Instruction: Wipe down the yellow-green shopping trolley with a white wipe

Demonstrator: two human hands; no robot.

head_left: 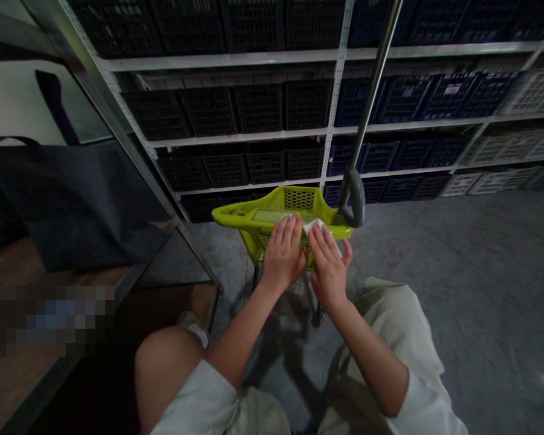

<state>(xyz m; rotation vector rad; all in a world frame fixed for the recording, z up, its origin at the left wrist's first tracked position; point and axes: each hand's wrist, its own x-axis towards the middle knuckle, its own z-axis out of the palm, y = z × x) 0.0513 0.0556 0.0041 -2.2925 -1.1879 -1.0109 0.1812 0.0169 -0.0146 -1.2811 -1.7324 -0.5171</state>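
A small lime-green plastic shopping cart point(229, 216) stands on the floor in front of my knees, with a mesh basket. My left hand point(283, 254) lies on its near rim, fingers stretched out flat beside a pale rectangular panel point(265, 215). Close to it on the right, my right hand point(329, 260) presses a folded white cloth point(315, 225) against the same rim. The fingers cover most of the cloth; whether it is fabric or paper I cannot tell. Rising from the cart's right end is a metal pole point(375, 90) with a grey loop point(356, 196) at its base.
Metal shelving point(254, 138) with rows of black crates point(258, 109), blue crates point(399, 99) and white crates point(535, 90) stands behind the cart. On the left, a dark bag point(81, 199) sits on a metal-framed wooden bench point(140, 272). Grey floor point(489, 260) stretches to the right.
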